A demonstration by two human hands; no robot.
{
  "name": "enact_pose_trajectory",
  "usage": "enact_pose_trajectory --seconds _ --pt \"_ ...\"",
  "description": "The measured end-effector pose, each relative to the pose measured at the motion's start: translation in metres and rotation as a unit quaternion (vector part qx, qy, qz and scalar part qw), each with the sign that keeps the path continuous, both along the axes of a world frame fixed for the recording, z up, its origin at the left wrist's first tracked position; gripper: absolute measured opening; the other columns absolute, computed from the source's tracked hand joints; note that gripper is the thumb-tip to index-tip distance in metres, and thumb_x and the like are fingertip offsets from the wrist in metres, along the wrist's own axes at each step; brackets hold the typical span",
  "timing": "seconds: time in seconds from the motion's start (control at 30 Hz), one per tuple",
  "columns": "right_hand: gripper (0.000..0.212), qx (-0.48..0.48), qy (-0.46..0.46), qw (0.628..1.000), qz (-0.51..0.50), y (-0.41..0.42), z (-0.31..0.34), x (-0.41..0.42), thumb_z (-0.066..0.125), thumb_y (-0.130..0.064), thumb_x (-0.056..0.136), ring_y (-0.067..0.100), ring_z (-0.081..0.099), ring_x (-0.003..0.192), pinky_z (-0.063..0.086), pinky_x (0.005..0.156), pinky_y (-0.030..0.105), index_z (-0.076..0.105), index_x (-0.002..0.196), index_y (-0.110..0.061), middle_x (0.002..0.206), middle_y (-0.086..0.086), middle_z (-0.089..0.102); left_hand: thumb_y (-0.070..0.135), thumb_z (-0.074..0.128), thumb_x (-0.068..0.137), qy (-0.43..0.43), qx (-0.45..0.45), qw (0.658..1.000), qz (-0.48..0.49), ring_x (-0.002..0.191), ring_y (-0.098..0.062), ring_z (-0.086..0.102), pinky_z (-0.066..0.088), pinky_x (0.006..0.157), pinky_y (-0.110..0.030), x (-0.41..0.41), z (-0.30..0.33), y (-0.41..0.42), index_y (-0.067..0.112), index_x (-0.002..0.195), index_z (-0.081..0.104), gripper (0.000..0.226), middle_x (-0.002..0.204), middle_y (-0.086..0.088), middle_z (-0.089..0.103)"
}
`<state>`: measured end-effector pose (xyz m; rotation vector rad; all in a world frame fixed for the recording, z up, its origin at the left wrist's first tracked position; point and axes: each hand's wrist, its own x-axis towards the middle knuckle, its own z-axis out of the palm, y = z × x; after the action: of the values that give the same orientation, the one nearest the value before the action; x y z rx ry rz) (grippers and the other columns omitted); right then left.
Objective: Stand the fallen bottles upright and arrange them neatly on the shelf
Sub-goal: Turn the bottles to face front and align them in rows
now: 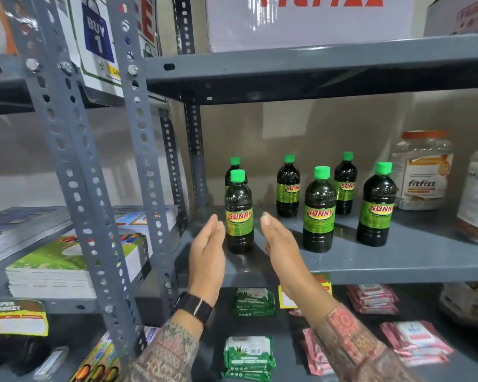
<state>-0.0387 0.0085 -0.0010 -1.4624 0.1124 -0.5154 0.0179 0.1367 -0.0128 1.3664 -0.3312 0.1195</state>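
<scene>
Several dark bottles with green caps and "SUNNY" labels stand upright on the grey shelf (398,260), in a front row and a back row. The front-left bottle (239,213) stands between my two hands. My left hand (207,249) is flat and open just left of it, a small gap away. To its right my right hand (280,244) is open too, palm facing the bottle, not touching. Further right stand the front-middle bottle (319,210) and the front-right bottle (375,208). Behind are three more, one (287,186) in the middle.
Clear plastic jars (421,169) stand at the shelf's right end. A perforated steel upright (149,161) rises left of the bottles. Stacked booklets (66,257) fill the left rack. Green packets (253,301) and pink packets (373,297) lie on the shelf below.
</scene>
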Motion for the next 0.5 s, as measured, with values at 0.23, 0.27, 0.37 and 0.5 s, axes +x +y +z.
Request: enact_pose_trajectory --seconds 0.23,0.27,0.37,0.5 --pt "0.032 -0.026 -0.168 0.96 -0.222 -0.059 -0.019 -0.052 0.053 -0.026 0.108 0.0 0.059 0.127 0.047 0.105 0.024 0.062 0.138 -0.023 0.134 -0.013 0.066 0.015 0.056 0.101 -0.108 0.053 0.992 -0.023 0.114 0.009 0.063 0.049 0.093 -0.008 -0.053 0.0 -0.055 0.025 0.128 0.069 0.032 0.125 0.016 0.071" --pt "0.037 -0.018 -0.168 0.957 -0.235 -0.073 -0.015 -0.053 0.052 -0.027 0.108 0.0 0.056 0.13 0.045 0.107 0.024 0.057 0.144 -0.023 0.139 -0.013 0.062 0.02 0.055 0.102 -0.094 0.063 0.992 -0.058 0.116 0.012 0.061 0.047 0.097 -0.008 -0.051 0.005 -0.071 0.025 0.133 0.066 0.033 0.13 0.016 0.069" --pt "0.048 0.001 -0.09 0.973 -0.212 -0.109 -0.005 -0.043 0.048 -0.035 0.109 0.002 0.047 0.139 0.037 0.109 0.024 0.044 0.156 -0.026 0.151 -0.016 0.048 0.036 0.049 0.104 -0.017 0.068 0.988 -0.139 0.133 0.005 0.048 0.035 0.115 -0.022 -0.035 0.016 -0.111 0.025 0.15 0.049 0.047 0.15 0.016 0.051" --pt "0.055 0.095 -0.009 0.988 -0.122 -0.131 -0.003 -0.022 0.043 -0.046 0.108 0.009 0.043 0.145 0.034 0.113 0.029 0.04 0.158 -0.025 0.155 -0.013 0.047 0.053 0.048 0.1 0.105 0.043 0.982 -0.154 0.144 -0.015 0.043 0.03 0.122 -0.041 -0.008 0.017 -0.146 0.022 0.152 0.045 0.061 0.156 0.007 0.047"
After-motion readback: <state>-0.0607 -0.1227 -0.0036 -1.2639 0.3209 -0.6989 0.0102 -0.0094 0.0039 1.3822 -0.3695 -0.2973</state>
